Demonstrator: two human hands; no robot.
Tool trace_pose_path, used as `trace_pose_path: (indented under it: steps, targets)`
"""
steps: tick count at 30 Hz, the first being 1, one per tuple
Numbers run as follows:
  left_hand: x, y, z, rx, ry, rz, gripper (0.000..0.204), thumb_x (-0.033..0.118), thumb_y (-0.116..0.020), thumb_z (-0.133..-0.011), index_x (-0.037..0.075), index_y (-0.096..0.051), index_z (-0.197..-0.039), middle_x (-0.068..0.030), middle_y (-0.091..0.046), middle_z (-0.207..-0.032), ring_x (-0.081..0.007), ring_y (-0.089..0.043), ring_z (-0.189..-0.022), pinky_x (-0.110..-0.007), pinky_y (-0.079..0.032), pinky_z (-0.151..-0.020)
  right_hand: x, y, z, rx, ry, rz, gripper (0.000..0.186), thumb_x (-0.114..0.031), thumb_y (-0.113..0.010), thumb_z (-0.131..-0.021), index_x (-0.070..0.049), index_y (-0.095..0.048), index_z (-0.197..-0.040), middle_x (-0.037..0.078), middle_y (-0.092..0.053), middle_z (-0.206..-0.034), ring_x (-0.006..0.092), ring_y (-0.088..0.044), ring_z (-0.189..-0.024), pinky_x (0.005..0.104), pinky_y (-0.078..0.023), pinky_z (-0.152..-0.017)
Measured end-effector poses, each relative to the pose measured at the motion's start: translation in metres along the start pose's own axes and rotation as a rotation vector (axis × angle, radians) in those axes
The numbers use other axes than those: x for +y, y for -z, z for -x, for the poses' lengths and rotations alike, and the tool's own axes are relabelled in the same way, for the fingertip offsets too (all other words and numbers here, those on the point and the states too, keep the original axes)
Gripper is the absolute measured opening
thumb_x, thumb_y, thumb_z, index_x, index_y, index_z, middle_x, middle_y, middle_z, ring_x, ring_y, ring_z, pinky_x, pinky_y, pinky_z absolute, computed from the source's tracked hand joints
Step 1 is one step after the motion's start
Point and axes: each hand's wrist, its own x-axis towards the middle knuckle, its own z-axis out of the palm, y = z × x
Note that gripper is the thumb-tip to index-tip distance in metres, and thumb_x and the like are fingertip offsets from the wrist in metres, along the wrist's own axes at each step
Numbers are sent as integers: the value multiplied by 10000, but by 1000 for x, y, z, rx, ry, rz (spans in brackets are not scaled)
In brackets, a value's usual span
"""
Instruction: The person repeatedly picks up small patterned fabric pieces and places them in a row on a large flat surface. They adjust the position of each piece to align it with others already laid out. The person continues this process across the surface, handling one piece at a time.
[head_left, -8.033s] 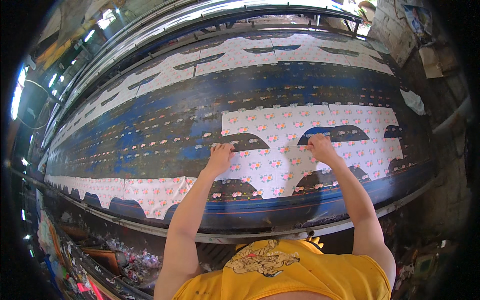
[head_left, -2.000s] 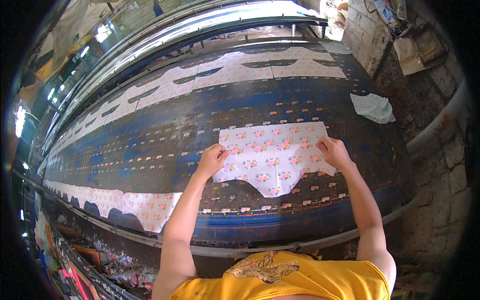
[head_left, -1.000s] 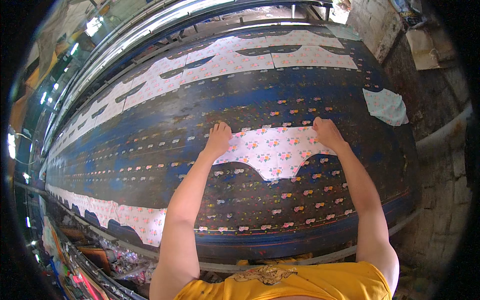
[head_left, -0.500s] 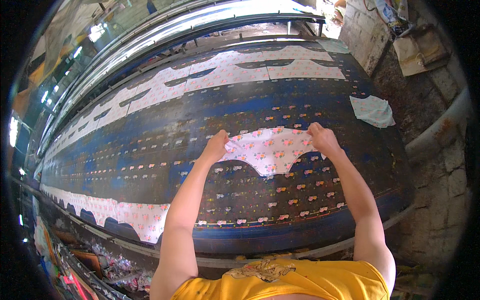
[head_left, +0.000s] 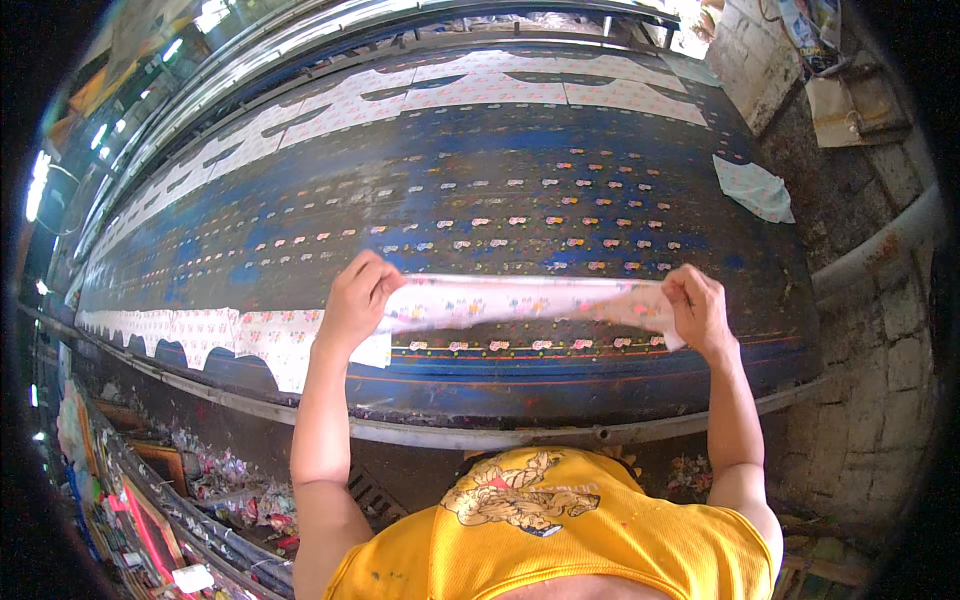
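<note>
A cut piece of white fabric with a pink floral print [head_left: 520, 300] is stretched between my two hands over the near part of a long dark printing table [head_left: 480, 385]. My left hand [head_left: 362, 298] pinches one end of its upper edge, my right hand [head_left: 697, 308] the other. The lower part of the cloth is folded back and smeared by motion. Just left of my left hand, a row of similar floral pieces [head_left: 265, 340] lies flat along the table's near edge.
More floral pieces [head_left: 480, 92] lie in rows along the table's far side. A pale green cloth [head_left: 755, 188] rests at the right end. A metal rail [head_left: 480, 434] borders the near edge. Scraps and litter [head_left: 235, 485] lie below on the left; a block wall [head_left: 875, 400] stands right.
Both hands have come nearer to me and spread wider apart, drawing the fabric piece toward the table's near edge. Its hanging scalloped shape is now pulled into a narrow band.
</note>
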Motion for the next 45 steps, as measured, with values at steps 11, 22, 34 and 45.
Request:
trace_pose_path:
  steps: [11, 22, 34, 45]
  targets:
    - [-73, -82, 97, -151, 140, -88, 233, 226, -734, -918, 42, -592, -895, -120, -594, -862, -361, -640, -738, -451, -501, -612, 33, -111, 41, -161, 37, 55, 191, -188, -688, -948, -15, -626, -899, 172, -701, -847, 373, -691, -730, 451, -546, -611]
    - [-113, -118, 83, -218, 68, -388, 202, 242, -678, -951, 56, -610, -914, -122, -585, -937, -341, -647, -830, -458, -563, -651, 66, -156, 31, -245, -102, 459, 226, -247, -648, -966, -36, -599, -903, 157, -674, -1016, 334, -690, -885, 454, -562, -675]
    - [-76, -135, 120, -194, -8, -301, 538, 352, -612, -976, -13, -544, -1365, -222, -464, -1472, -426, -424, -1382, -535, -348, -1138, 36, -155, 80, -338, 93, 409, 556, -346, -608, -977, -30, -503, -1422, 161, -414, -1550, 348, -380, -1443, 545, -289, -1184]
    - [-42, -142, 106, -334, 77, -283, 688, 475, -530, -1012, -19, -430, -1480, -249, -260, -1614, -426, -286, -1486, -686, -225, -1153, 30, -131, 84, -303, -64, 433, 622, -359, -622, -979, -59, -431, -1489, 174, -413, -1557, 354, -350, -1469, 646, -231, -1176]
